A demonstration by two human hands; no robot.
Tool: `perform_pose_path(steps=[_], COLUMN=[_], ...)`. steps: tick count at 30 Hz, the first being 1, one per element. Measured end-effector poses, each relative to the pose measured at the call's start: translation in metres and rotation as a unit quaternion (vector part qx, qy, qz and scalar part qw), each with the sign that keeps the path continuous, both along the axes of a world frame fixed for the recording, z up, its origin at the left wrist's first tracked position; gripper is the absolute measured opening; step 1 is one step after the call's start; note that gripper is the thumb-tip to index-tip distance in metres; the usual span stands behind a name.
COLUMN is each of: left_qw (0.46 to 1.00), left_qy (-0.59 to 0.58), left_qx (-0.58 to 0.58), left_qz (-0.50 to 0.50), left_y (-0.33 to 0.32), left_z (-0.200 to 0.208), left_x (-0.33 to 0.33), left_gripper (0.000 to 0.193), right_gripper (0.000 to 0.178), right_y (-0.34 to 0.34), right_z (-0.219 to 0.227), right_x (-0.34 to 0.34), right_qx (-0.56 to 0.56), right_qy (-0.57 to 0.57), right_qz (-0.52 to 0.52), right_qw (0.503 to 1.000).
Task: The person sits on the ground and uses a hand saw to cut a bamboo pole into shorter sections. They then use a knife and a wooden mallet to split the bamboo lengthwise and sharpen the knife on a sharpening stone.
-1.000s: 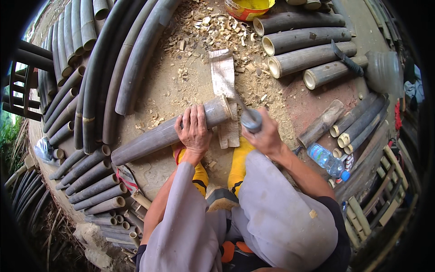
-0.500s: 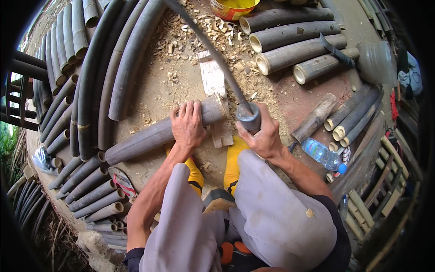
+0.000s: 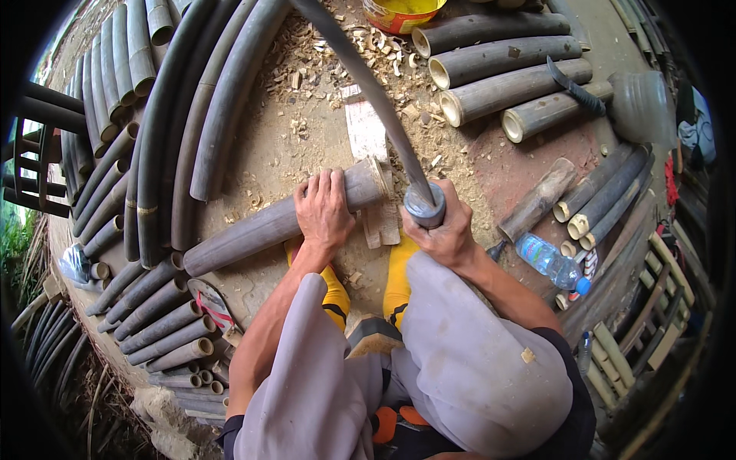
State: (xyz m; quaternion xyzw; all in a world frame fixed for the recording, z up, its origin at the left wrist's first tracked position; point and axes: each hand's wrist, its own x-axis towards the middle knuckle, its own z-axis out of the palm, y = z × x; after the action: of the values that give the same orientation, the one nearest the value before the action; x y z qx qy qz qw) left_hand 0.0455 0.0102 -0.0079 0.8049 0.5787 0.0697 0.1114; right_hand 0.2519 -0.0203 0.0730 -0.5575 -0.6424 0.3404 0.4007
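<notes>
My left hand (image 3: pixel 325 205) is wrapped over a dark bamboo tube (image 3: pixel 257 231), which lies slanting in front of my legs. The tube's pale cut end points right and rests over a whitish wooden board (image 3: pixel 366 130) on the ground. In my right hand (image 3: pixel 451 239), just beyond that end, is the round dark handle of a long-bladed machete (image 3: pixel 381 115). Its blade stands up and away to the far left, leaving the top of the view. Between blade and tube end there seems to be a small gap, though depth is hard to judge.
Wood chips (image 3: pixel 383 57) litter the ground ahead. Several bamboo tubes (image 3: pixel 510 54) lie far right, with a curved knife (image 3: pixel 573 88) on them. More bamboo (image 3: pixel 157 153) fills the left. A water bottle (image 3: pixel 552 263) lies right; a sandal (image 3: pixel 211 305) lies left.
The whole view has shifted slightly to the right. The machete blade has turned a little and shows a broader face. My left hand stays on the bamboo tube.
</notes>
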Motion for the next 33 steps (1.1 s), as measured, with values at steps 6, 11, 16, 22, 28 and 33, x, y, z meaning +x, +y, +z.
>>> perform_pose_path(steps=[6,11,16,22,28,33], left_qw=[0.998,0.994,0.992,0.998,0.993,0.982], left_qy=[-0.013,0.009,0.021,-0.018,0.019,0.025], left_qx=[0.055,0.107,0.122,0.066,0.112,0.185], left_qz=[0.010,0.021,0.012,-0.009,-0.025,0.005], left_y=[0.005,-0.012,-0.010,-0.002,-0.005,-0.014], left_z=[-0.005,-0.018,-0.018,-0.003,-0.016,-0.023], left_x=[0.004,0.001,0.003,0.000,0.007,0.011], left_gripper=[0.066,0.068,0.063,0.059,0.078,0.042], right_gripper=[0.037,0.037,0.039,0.042,0.038,0.036], right_y=[0.002,0.008,0.010,-0.015,-0.001,0.007], right_z=[-0.074,-0.003,-0.058,-0.065,-0.038,0.000], right_x=[0.039,0.008,0.013,0.034,0.034,0.014], right_qx=[-0.278,-0.124,-0.264,-0.276,-0.242,-0.065], right_qy=[-0.132,-0.024,-0.123,-0.070,-0.122,-0.012], right_qz=[0.044,0.021,0.089,0.047,0.031,-0.022], right_qw=[0.950,0.992,0.953,0.957,0.962,0.998])
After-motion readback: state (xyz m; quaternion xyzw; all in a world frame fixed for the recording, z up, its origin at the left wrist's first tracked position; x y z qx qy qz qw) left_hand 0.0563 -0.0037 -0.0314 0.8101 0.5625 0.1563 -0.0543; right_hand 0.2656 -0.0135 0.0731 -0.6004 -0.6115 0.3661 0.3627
